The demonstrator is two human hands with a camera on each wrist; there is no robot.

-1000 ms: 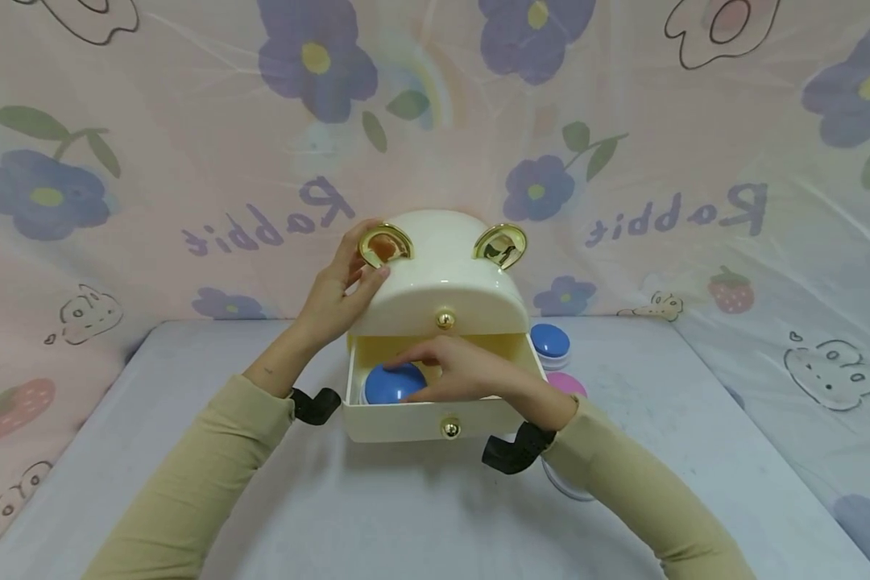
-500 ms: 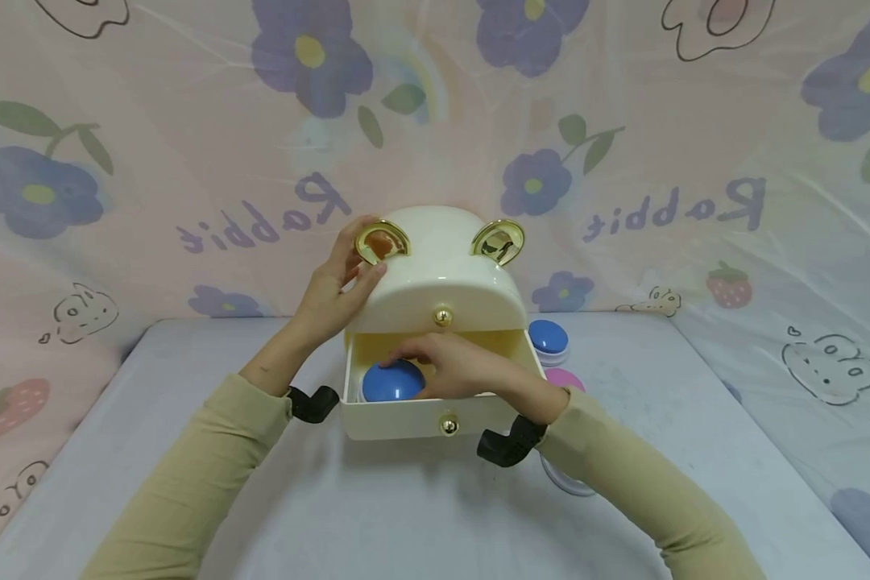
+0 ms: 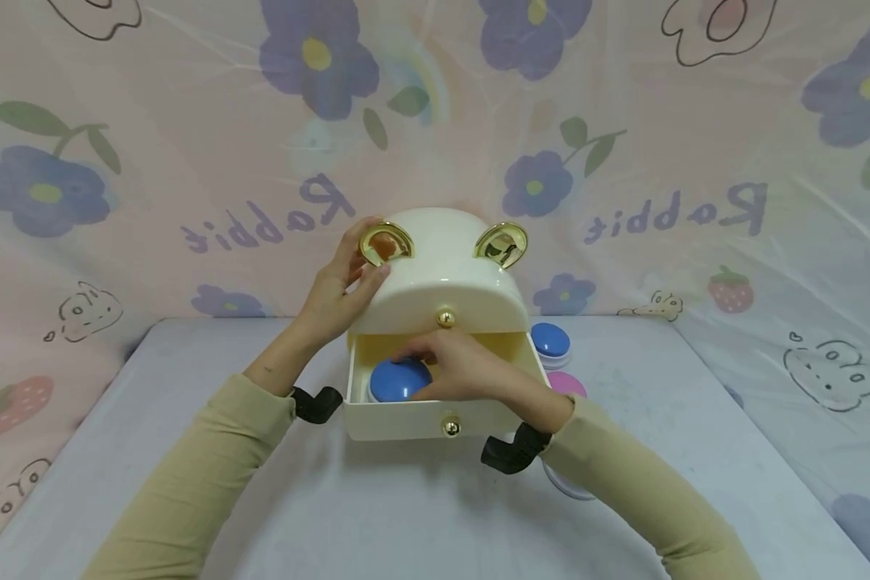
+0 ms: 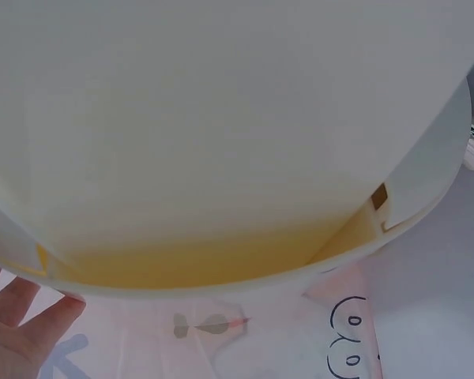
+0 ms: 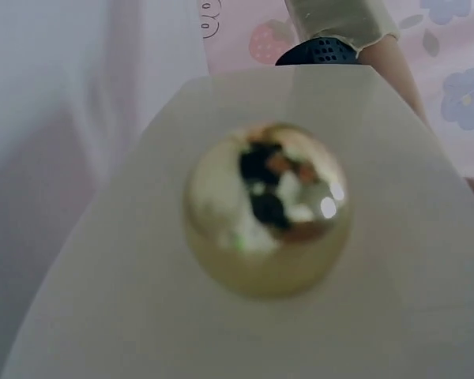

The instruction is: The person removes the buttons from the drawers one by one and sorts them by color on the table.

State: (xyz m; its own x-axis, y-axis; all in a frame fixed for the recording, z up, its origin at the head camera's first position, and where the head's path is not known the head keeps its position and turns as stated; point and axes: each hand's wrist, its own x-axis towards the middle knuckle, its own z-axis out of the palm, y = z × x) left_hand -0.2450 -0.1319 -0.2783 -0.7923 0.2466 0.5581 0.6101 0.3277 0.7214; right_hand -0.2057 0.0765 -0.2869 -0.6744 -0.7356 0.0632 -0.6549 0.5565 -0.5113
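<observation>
A white drawer box (image 3: 438,278) with gold ears stands on the table, its lower drawer (image 3: 399,423) pulled out. My left hand (image 3: 341,290) holds the box by the left gold ear (image 3: 386,244), thumb in front and fingers behind. In the left wrist view, its fingertips (image 4: 59,316) touch the box's edge. Inside the drawer sits a blue-lidded round jar (image 3: 399,380), near the left front corner. My right hand (image 3: 464,366) reaches in and grips this jar between thumb and fingers at its right side. The gold drawer knob (image 5: 267,209) fills the right wrist view.
Right of the box are another blue-lidded jar (image 3: 551,340) and a pink-lidded one (image 3: 567,383). A clear round rim (image 3: 569,483) shows partly under the right forearm. A printed cloth (image 3: 435,121) hangs behind the white table (image 3: 377,515).
My right thumb and fingers, earlier spread wider over the blue lid, have closed in on the jar. The jar has shifted slightly right in the drawer. The left hand stays on the ear.
</observation>
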